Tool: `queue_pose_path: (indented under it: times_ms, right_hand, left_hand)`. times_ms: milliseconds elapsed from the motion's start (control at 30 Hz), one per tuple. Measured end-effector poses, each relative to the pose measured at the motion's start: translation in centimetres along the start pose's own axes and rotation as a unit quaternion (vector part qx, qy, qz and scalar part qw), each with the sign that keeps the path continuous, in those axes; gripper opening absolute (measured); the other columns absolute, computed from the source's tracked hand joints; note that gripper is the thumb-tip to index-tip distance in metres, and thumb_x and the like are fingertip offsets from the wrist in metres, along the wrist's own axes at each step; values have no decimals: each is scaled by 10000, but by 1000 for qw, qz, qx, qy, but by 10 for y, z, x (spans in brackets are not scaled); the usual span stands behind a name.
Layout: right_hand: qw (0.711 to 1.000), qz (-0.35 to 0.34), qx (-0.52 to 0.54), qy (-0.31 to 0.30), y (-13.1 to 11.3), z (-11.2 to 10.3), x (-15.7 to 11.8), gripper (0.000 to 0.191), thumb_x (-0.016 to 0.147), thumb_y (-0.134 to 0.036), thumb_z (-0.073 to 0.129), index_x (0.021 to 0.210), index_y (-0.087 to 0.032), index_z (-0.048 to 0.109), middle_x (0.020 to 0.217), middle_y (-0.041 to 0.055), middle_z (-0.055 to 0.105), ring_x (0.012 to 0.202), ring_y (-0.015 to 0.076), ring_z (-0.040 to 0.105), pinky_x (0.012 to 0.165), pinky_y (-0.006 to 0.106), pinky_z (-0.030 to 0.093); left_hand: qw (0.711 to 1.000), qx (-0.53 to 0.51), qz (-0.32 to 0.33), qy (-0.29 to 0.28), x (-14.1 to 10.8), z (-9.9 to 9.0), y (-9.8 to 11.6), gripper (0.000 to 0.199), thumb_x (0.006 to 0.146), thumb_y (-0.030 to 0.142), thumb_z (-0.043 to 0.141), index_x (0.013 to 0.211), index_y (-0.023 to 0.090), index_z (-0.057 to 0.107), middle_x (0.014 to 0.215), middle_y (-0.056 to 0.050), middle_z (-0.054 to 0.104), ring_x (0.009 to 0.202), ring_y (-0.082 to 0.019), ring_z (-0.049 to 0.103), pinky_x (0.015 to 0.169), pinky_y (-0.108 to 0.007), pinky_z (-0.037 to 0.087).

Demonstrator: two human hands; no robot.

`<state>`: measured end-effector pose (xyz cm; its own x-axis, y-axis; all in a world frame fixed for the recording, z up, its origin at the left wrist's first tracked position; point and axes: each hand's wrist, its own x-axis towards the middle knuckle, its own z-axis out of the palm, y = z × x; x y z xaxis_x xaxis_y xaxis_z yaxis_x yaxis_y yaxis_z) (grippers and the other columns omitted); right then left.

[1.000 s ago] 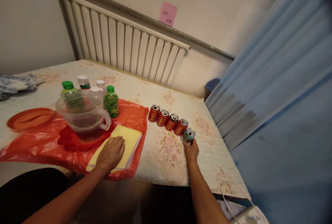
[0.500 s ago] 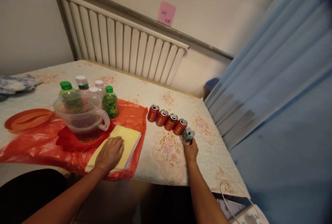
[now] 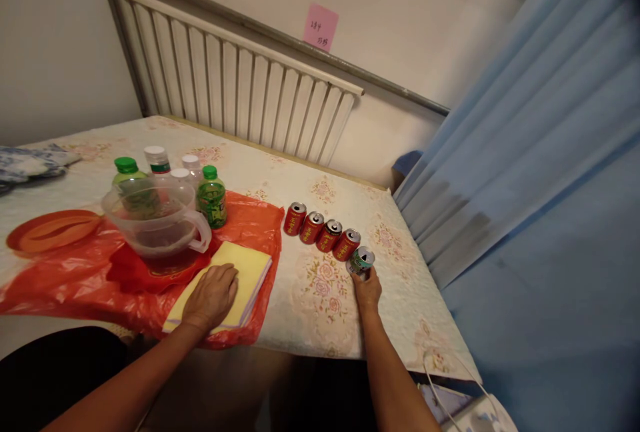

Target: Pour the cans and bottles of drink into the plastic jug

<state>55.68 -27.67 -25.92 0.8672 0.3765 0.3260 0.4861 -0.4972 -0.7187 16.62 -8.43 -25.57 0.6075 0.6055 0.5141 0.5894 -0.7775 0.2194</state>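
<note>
My left hand (image 3: pixel 214 293) lies flat on a stack of yellow cloths (image 3: pixel 243 265), fingers stretched out and holding nothing. At the near right end of a row of opened drink cans, my right hand (image 3: pixel 368 289) is closed around the lower part of a green can (image 3: pixel 362 260). That can stands upright beside several red cans (image 3: pixel 347 245), which run back and to the left in a slanting line. Beyond my left hand, a clear plastic jug (image 3: pixel 155 225) with a handle sits in a red scalloped dish (image 3: pixel 125 272).
Bottles with green and white caps, one a green bottle (image 3: pixel 212 202), cluster behind the jug. A red plastic bag (image 3: pixel 75 289) is spread under these things, with an orange lid (image 3: pixel 53 231) at left. A blue curtain (image 3: pixel 540 172) hangs right; a radiator (image 3: pixel 240 79) stands behind.
</note>
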Motion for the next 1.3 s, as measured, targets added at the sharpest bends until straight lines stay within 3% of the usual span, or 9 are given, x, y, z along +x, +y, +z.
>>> queue_pose_path:
  times_ms: [1300]
  right_hand:
    - [1000,6,3,-8,2,1,1,514,674,-407,673,1128,-167,659,1023,132,739,914,300,663,774,337,467]
  left_hand:
    - [1000,22,10,0,-1,1,0,241,953,257,450,1073,145,626,1140,-139,649,1066,-286,572,964,-441,462]
